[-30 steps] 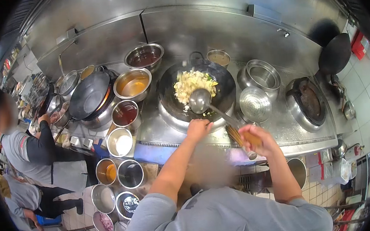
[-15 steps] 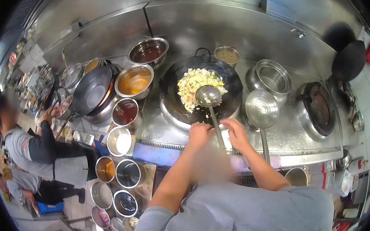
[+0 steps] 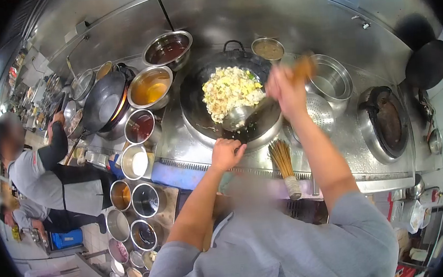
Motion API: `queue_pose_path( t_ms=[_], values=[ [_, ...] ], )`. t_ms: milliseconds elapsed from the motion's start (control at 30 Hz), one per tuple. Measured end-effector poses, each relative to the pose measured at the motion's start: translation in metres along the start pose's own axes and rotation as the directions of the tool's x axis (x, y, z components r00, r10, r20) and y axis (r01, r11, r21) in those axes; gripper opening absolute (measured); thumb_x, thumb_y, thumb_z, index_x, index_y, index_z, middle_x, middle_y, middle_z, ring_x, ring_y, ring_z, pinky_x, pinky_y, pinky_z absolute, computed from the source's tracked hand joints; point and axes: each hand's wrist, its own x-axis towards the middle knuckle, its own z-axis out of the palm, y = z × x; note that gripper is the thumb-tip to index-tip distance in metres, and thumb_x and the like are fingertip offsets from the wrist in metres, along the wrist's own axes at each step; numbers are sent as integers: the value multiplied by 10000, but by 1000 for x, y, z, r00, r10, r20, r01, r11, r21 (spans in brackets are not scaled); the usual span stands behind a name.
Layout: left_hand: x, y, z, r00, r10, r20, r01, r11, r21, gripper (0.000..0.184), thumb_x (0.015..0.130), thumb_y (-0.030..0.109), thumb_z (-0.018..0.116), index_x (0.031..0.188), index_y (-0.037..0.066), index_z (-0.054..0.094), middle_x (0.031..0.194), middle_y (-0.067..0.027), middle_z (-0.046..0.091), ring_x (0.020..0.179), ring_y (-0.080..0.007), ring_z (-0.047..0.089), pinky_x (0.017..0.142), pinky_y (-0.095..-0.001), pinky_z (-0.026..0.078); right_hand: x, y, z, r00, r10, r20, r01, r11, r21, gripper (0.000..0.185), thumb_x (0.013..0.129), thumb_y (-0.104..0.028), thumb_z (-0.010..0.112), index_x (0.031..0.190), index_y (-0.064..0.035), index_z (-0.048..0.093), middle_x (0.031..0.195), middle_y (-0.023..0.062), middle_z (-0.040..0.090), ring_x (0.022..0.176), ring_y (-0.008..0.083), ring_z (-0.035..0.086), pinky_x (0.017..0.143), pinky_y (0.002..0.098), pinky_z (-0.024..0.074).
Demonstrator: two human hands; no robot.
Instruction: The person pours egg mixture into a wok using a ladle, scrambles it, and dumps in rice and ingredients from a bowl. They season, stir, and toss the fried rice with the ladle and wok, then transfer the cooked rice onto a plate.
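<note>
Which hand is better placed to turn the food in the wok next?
Right, I'd judge: the right hand grips the ladle, whose bowl sits at the near edge of the food. The left hand is at the wok's near rim, no utensil visible in it.

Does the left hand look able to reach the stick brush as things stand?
Probably yes: the stick brush is to the right of the left hand, with nothing visible between them, though that hand seems occupied at the wok.

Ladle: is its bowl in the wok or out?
In: the ladle reaches inside the wok, its bowl at the near edge of the food, its other end in the right hand.
</note>
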Motion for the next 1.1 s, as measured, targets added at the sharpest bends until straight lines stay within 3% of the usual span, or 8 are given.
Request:
queue_pose_path(
  t_ms=[167,300,400,467,567,767,867,1100],
  values=[
    [1,-4,1,998,-33,47,32,999,14,233,831,279,687,708,86,642,637,-91,615,655,-298,603,687,-399,446,104,-56,42,991,110,-70,-106,992,71,379,922,-232,632,636,-142,401,510,-40,360,407,91,354,440,272,350],
    [-3,1,-2,997,-43,60,42,999,15,241,831,292,683,707,88,644,639,-87,622,662,-298,610,700,-402,454,75,-35,50,938,-347,-20,346,930,125,398,893,-258,669,616,-113,423,524,-35,394,436,85,359,435,268,316],
    [4,-2,-6,994,-32,103,30,999,22,246,830,286,689,707,78,641,652,-92,628,671,-304,611,700,-408,456,81,32,51,910,-384,155,413,815,-406,363,942,-237,613,636,-109,467,489,-20,438,434,90,437,436,251,348],
    [-13,2,-4,983,-62,171,59,998,22,253,833,292,687,710,75,642,663,-94,633,678,-304,614,705,-410,459,102,-3,55,976,-191,-106,170,970,-175,378,941,-233,613,614,-128,453,496,-36,409,426,75,405,418,242,321],
    [-2,-6,-2,996,-27,83,27,1000,-2,280,837,311,683,704,69,637,676,-99,636,691,-309,617,701,-409,467,110,-21,24,911,-395,-119,397,918,-8,328,924,-207,642,655,-123,474,524,-48,447,420,47,400,397,221,305],
    [4,-4,-14,971,-80,226,76,997,31,328,848,384,656,715,84,658,629,-118,623,656,-349,623,660,-453,488,125,13,69,996,-95,1,94,986,-138,337,931,-214,619,649,-88,485,519,-30,461,435,74,454,407,252,362],
    [7,-10,-12,983,-30,183,25,999,31,334,861,404,639,732,98,676,614,-131,620,613,-358,615,650,-457,493,88,16,92,893,-447,-44,432,882,-189,365,953,-174,576,637,-116,401,504,-20,405,410,94,409,410,273,339],
    [14,-22,-5,984,-2,178,12,998,-54,333,867,415,626,773,104,698,610,-134,623,620,-355,613,686,-427,497,85,-53,43,985,-161,-69,149,977,-151,274,944,-174,593,694,-120,494,510,-63,415,402,61,380,387,250,307]
  ],
)
